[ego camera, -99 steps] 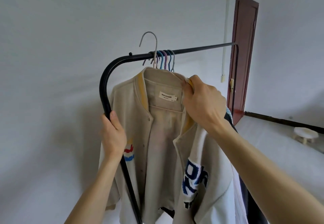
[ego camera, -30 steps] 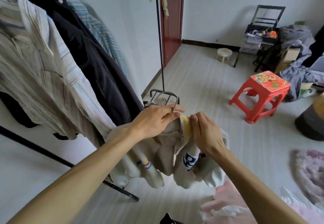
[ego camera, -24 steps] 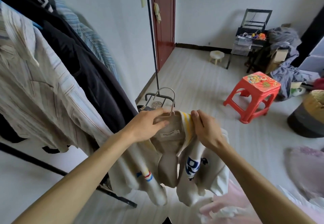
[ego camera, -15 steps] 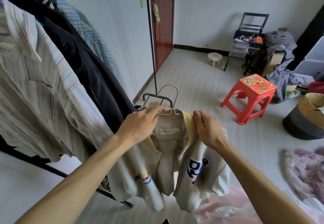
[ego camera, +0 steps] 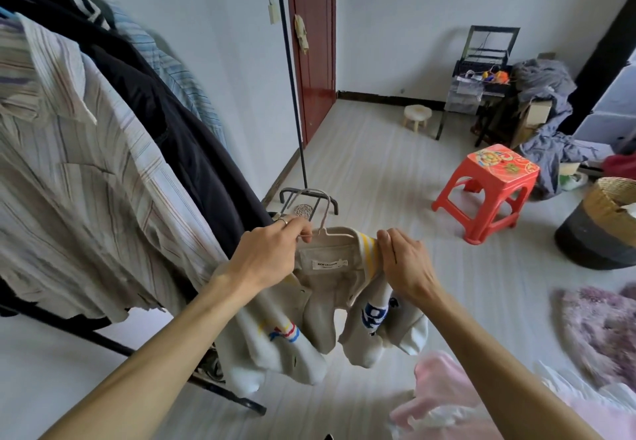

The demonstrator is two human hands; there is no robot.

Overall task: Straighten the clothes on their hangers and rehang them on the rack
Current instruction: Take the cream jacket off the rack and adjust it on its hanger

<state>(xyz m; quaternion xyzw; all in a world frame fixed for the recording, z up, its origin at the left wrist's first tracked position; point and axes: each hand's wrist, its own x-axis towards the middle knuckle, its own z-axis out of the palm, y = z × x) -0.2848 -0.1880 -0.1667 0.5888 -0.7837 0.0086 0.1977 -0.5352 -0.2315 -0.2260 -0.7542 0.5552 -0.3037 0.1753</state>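
Note:
A cream jacket (ego camera: 320,305) with yellow collar stripes and blue lettering hangs on a pale hanger (ego camera: 325,222) in front of me, off the rack. My left hand (ego camera: 265,257) grips the left side of the collar and the hanger there. My right hand (ego camera: 402,260) pinches the striped right collar edge. The black rack (ego camera: 292,102) stands at the left, with a striped shirt (ego camera: 79,171), a dark coat (ego camera: 172,136) and a blue striped shirt (ego camera: 179,85) hanging on it.
A red plastic stool (ego camera: 488,191) stands on the pale floor at the right. A woven basket (ego camera: 602,222) is at the far right, a small white stool (ego camera: 417,116) near the back wall. Pink clothes (ego camera: 444,395) and a purple rug (ego camera: 599,329) lie by my feet. A red door (ego camera: 313,47) is behind the rack.
I took the jacket off the rack bar and turned into the room. Over the last second both hands spread the collar, so the inner label shows and the jacket hangs flatter.

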